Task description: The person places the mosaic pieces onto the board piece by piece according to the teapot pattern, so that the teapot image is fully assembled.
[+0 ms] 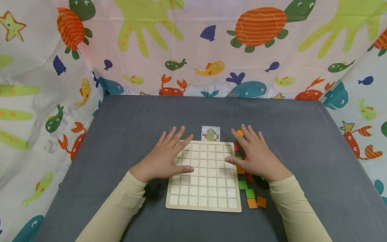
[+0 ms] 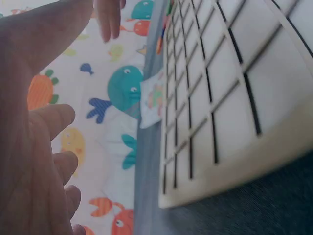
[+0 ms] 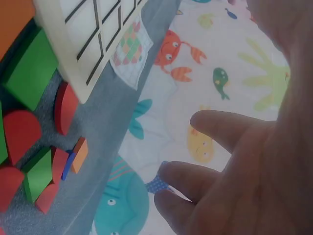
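A pale wooden grid board (image 1: 203,208) with square cells lies on the grey cloth. My left hand (image 1: 166,156) hovers over its left edge, fingers spread and holding nothing. Over the right edge and the loose pieces is my right hand (image 1: 257,154), also spread, with nothing in it. Beyond the board's far edge lies a pattern card (image 1: 210,133) showing a coloured grid picture. Beside the board are green squares (image 1: 243,185), orange squares (image 1: 252,203) and red rounded pieces (image 3: 22,134); the right hand hides part of this group in the head view.
Dark grey cloth (image 1: 145,114) covers the table. A white curtain (image 1: 193,47) printed with sea animals stands behind it and along both sides. A small blue piece (image 3: 68,165) lies among the pieces at the far right of the board.
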`<state>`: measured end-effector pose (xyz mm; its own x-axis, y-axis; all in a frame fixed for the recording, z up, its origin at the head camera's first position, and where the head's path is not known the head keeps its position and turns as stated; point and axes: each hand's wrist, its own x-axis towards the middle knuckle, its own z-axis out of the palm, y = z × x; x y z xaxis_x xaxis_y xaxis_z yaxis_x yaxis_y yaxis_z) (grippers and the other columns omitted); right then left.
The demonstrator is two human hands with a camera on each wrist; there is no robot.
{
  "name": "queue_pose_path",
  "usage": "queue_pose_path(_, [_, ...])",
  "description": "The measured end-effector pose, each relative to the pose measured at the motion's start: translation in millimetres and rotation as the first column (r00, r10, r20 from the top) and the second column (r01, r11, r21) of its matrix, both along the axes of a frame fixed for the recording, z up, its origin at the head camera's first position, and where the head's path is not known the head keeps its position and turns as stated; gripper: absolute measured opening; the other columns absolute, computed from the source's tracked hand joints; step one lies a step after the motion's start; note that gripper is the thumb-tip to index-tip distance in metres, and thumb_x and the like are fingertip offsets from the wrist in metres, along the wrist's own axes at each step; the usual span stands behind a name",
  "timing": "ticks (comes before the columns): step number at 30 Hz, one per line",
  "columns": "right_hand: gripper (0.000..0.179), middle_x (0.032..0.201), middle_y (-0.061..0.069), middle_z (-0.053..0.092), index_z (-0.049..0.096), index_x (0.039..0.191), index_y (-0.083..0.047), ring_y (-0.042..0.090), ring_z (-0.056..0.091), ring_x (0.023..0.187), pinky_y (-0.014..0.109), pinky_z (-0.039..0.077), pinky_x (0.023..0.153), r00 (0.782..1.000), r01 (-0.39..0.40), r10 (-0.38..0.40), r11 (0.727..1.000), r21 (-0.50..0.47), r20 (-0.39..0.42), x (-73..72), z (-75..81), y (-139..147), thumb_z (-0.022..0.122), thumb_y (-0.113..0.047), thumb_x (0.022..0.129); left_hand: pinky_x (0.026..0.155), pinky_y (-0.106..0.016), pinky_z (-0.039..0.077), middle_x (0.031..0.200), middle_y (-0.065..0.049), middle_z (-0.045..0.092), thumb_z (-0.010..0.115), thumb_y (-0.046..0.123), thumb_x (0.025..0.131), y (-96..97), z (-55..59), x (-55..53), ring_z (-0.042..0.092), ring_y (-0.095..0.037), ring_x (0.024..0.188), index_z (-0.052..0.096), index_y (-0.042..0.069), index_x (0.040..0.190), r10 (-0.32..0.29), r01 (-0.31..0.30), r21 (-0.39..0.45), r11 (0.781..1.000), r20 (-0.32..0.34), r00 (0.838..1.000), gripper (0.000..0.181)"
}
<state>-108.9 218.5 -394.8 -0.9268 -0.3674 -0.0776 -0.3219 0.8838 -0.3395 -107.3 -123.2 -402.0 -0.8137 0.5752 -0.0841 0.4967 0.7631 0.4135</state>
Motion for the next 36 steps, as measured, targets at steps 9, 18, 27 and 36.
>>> queue_pose_path(9, [0.073, 0.169, 0.030, 0.023, 0.037, 0.164, -0.006, 0.052, 0.012, 0.158, 0.073, 0.012, 0.122, 0.995, 0.070, -0.069, 0.997, -0.019, 0.066, -17.8, -7.0, 13, 0.060, -0.044, 0.107, 0.130, -0.054, -0.003, 0.178, -0.006, 0.004, 0.067, 0.070, 0.092, -8.9, -12.8, -9.0, -0.005, -0.032, 0.164, 0.023, 0.025, 0.170, -0.027, 0.026, 0.037, 0.999, 0.026, 0.999, 0.100])
queue_pose_path(18, [0.044, 0.139, 0.031, 0.060, 0.067, 0.134, 0.008, 0.050, 0.060, 0.125, 0.065, 0.049, 0.104, 0.986, 0.161, -0.160, 0.987, 0.007, -0.055, -35.9, -19.4, 19, 0.069, -0.024, 0.103, 0.130, -0.058, 0.003, 0.177, -0.008, 0.010, 0.069, 0.063, 0.095, -18.0, -25.5, -15.5, 0.003, -0.035, 0.163, 0.028, 0.023, 0.169, -0.049, 0.043, 0.075, 0.996, 0.089, 0.995, 0.094])
queue_pose_path(27, [0.026, 0.108, 0.021, 0.074, 0.080, 0.110, -0.001, 0.036, 0.068, 0.089, 0.055, 0.058, 0.076, 0.947, 0.319, -0.320, 0.947, -0.045, -0.017, -49.4, -23.6, 17, 0.074, -0.023, 0.098, 0.129, -0.060, 0.000, 0.176, -0.006, 0.012, 0.077, 0.057, 0.092, -26.4, -36.1, -22.0, 0.003, -0.035, 0.163, 0.030, 0.018, 0.168, 0.002, -0.011, 0.062, 0.998, 0.149, 0.989, 0.097])
queue_pose_path(36, [0.019, 0.100, 0.016, 0.075, 0.080, 0.102, -0.004, 0.030, 0.066, 0.080, 0.050, 0.057, 0.069, 0.945, 0.327, -0.326, 0.944, -0.035, 0.030, -55.2, -33.1, 18, 0.073, -0.021, 0.097, 0.129, -0.059, -0.003, 0.176, -0.003, 0.018, 0.079, 0.054, 0.091, -31.4, -43.1, -25.7, 0.004, -0.031, 0.164, 0.028, 0.017, 0.168, 0.006, -0.021, 0.076, 0.997, 0.186, 0.982, 0.099])
